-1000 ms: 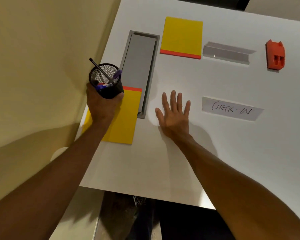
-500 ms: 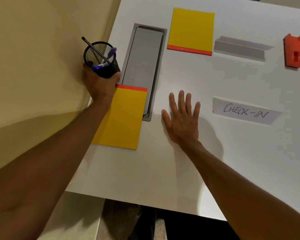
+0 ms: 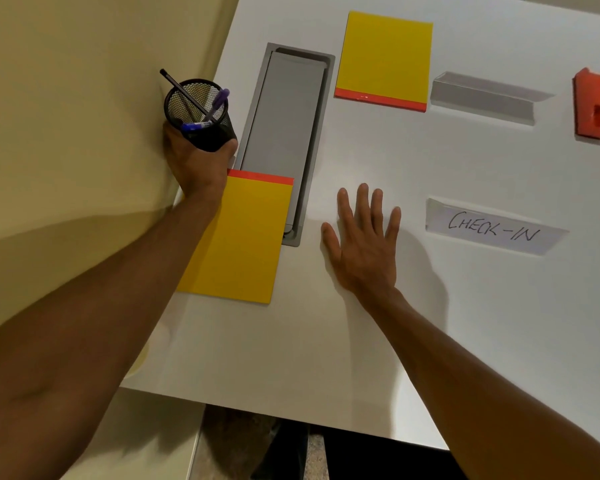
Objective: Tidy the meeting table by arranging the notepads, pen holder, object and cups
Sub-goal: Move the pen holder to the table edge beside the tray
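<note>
My left hand grips a black mesh pen holder with a few pens in it, at the table's left edge beside the wall. Just below it lies a yellow notepad with a red top strip, partly under my left wrist. A second yellow notepad lies further back. My right hand rests flat on the white table, fingers spread, holding nothing. An orange object sits at the far right. No cups are in view.
A grey cable hatch is sunk into the table between the notepads. A grey angled sign holder and a paper card reading CHECK-IN lie right of centre. A beige wall runs along the left edge.
My left hand has carried the pen holder off the near notepad, back and left along the table's left edge. My right hand stays flat on the table.
</note>
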`<state>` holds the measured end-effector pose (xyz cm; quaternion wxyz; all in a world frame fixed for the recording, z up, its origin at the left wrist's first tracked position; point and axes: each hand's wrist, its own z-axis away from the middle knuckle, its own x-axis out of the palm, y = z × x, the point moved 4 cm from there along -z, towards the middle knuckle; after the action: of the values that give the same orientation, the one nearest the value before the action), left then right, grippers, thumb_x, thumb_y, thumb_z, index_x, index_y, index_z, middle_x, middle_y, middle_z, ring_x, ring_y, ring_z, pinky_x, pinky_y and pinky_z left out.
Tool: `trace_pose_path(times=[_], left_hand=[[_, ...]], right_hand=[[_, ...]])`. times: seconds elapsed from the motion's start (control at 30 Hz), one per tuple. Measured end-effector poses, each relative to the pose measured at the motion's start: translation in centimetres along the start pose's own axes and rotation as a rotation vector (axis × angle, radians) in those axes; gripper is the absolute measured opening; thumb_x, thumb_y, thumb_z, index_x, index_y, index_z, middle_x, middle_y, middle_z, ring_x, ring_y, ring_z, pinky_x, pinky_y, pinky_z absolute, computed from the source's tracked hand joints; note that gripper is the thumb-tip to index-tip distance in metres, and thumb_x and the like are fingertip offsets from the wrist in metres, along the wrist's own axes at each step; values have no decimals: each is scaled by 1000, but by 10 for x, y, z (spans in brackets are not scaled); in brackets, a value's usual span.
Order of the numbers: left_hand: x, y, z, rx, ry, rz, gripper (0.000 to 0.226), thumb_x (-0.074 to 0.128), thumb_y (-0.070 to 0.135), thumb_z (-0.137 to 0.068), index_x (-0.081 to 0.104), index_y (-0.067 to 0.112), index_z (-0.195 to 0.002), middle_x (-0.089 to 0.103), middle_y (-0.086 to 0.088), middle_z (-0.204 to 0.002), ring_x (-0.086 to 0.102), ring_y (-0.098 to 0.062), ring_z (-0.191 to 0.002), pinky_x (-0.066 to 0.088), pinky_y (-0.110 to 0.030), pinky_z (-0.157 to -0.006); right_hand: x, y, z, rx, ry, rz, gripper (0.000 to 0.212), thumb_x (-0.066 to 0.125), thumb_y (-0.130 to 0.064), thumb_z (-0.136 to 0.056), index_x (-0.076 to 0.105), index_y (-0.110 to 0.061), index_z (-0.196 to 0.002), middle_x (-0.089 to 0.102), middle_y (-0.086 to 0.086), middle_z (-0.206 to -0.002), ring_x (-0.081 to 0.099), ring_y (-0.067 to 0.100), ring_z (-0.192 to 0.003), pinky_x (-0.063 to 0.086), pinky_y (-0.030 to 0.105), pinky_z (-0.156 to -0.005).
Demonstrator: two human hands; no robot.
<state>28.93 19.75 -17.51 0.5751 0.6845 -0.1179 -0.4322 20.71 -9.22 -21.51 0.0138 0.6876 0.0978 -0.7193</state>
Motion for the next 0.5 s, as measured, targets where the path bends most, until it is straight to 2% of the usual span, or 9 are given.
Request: trace_pose_path(times=[0.23, 0.3, 0.4, 0.43, 0.5], left_hand=[[3, -1, 1, -24, 0, -12, 105, 86, 24, -68, 24, 8, -152, 40, -9, -150, 44, -22, -135, 41, -21, -105], [2, 2, 7, -34, 1, -22, 104, 86, 25, -70, 23, 7, -151, 39, -10, -150, 44, -22, -135, 41, -17, -103], [-6, 9, 25, -26, 15, -20, 99, 85, 26, -72, 26, 7, -149, 39, -13, -148, 48, -23, -132, 43, -6, -91], [-10, 11, 35, -33, 29, -27, 99, 84, 28, -73, 25, 6, -149, 37, -15, -150, 46, -25, -134, 44, -10, -95], [-18, 10, 64, -69, 31, -50, 99, 81, 31, -77, 21, 6, -152, 32, -14, -154, 38, -28, -140, 42, -28, -109]], right_hand=[[0, 1, 1, 6, -4, -5, 70, 12, -62, -100, 0, -27, -159, -7, 7, -167, -10, 28, -154, 5, 60, -120], [0, 1, 1, 6, -1, -8, 70, 13, -62, -100, 1, -27, -159, -6, 7, -167, -9, 28, -154, 5, 60, -120], [2, 2, 1, -2, 4, 0, 70, 13, -62, -100, 0, -27, -159, -6, 7, -167, -9, 28, -154, 4, 60, -121], [3, 3, 1, -10, 3, 6, 70, 14, -62, -100, -1, -27, -159, -6, 8, -167, -9, 28, -154, 4, 60, -121], [4, 3, 0, -24, -27, 20, 70, 13, -61, -101, -2, -26, -159, -7, 9, -167, -9, 30, -154, 2, 61, -120]])
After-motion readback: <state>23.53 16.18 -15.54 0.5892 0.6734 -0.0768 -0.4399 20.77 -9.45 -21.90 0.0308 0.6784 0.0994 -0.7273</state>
